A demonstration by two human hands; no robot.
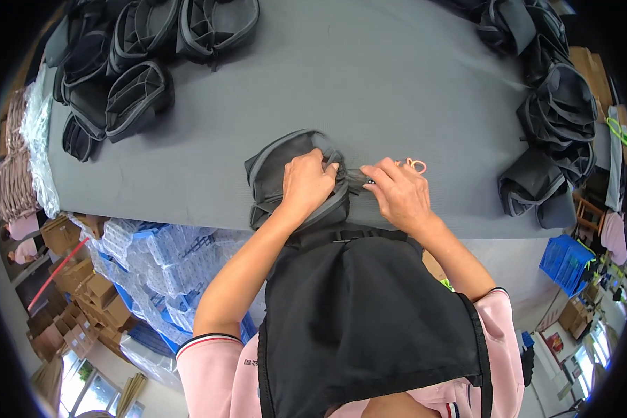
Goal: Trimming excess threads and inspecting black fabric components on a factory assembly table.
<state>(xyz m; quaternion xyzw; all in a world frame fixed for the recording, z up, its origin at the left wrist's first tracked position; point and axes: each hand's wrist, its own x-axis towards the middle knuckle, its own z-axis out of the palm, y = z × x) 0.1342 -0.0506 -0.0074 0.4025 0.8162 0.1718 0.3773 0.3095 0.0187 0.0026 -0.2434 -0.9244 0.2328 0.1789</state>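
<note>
An opened black and grey fabric pouch [285, 157] with a zipped rim lies near the table's front edge. My left hand [310, 182] is closed over its right side wall, thumb and fingers pinching the rim. Just to the right, my right hand [400, 195] is closed in a pinch on something small and dark at its fingertips. Thin dark strands stretch between that pinch and the pouch. Orange loop handles [416, 166], looking like those of small scissors, show beyond the right knuckles; I cannot tell if the hand holds them.
Several similar black pouches [141, 101] are piled at the table's far left, and more [557, 104] line its right side. Plastic-wrapped blue crates [167, 261] stand below the front left edge. A blue basket [566, 265] is at the right. A black apron [369, 313] covers my front.
</note>
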